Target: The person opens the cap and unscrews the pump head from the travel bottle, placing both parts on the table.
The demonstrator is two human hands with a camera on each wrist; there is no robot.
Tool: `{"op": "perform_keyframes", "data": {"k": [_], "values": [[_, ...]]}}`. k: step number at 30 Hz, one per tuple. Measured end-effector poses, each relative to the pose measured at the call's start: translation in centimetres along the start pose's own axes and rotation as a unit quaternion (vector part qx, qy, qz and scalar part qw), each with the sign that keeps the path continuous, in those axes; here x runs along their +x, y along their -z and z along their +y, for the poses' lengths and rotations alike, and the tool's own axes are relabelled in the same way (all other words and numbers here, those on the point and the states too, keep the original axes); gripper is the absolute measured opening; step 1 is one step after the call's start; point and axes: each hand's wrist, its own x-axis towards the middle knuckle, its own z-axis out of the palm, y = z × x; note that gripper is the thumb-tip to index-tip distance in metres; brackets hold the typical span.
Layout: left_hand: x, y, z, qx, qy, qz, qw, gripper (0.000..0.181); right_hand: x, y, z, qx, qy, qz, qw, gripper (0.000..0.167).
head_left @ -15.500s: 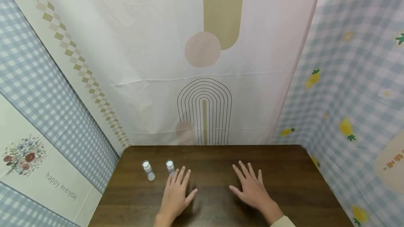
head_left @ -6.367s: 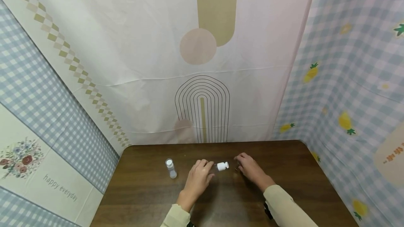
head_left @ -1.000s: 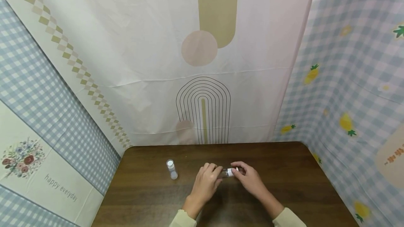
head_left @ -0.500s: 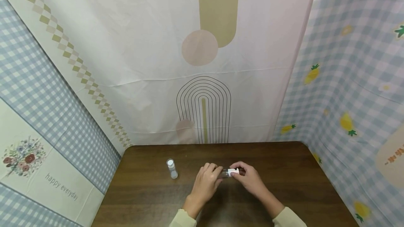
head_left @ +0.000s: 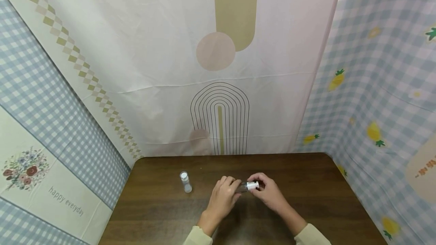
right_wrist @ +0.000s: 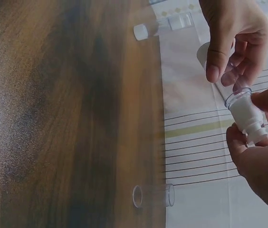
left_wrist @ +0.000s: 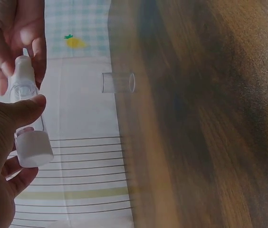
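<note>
My left hand (head_left: 223,196) grips the clear body of a small pump bottle (left_wrist: 34,148), tipped on its side above the table, its white base showing in the left wrist view. At its other end is a white pump head (right_wrist: 246,112). My right hand (head_left: 270,194) pinches this head between thumb and fingers. A clear cap (right_wrist: 154,195) stands apart on the table in both wrist views; in the head view I cannot make it out. A second, similar bottle (head_left: 186,182) stands upright to the left of my left hand, untouched.
The brown wooden table (head_left: 153,214) has rounded far corners. A patterned white cloth (head_left: 163,116) hangs behind it, with checked cloth (head_left: 361,97) at the sides.
Both hands were flat and two bottles stood at the left; one was since lifted to the middle and uncapped. In the last second, my right fingers shift slightly on the pump head.
</note>
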Motion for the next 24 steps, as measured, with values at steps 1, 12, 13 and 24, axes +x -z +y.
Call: {"op": "perform_keyframes", "data": {"k": [1, 12, 13, 24], "values": [[0.01, 0.01, -0.02, 0.001, 0.000, 0.001, 1.0000, 0.046, 0.01, -0.04, -0.04, -0.004, -0.003, 0.006, 1.0000, 0.029], [0.01, -0.30, -0.27, 0.021, -0.018, 0.022, 0.9994, 0.045, 0.29, -0.21, -0.54, -0.072, -0.099, 0.029, 0.9920, 0.021], [0.01, -0.32, -0.29, 0.021, -0.020, 0.023, 0.9993, 0.046, 0.30, -0.22, -0.52, -0.067, -0.104, 0.024, 0.9920, 0.019], [-0.06, -0.34, -0.25, 0.018, -0.012, 0.008, 0.9997, 0.046, 0.17, 0.14, -0.10, -0.027, -0.061, -0.002, 0.9978, 0.023]]}}
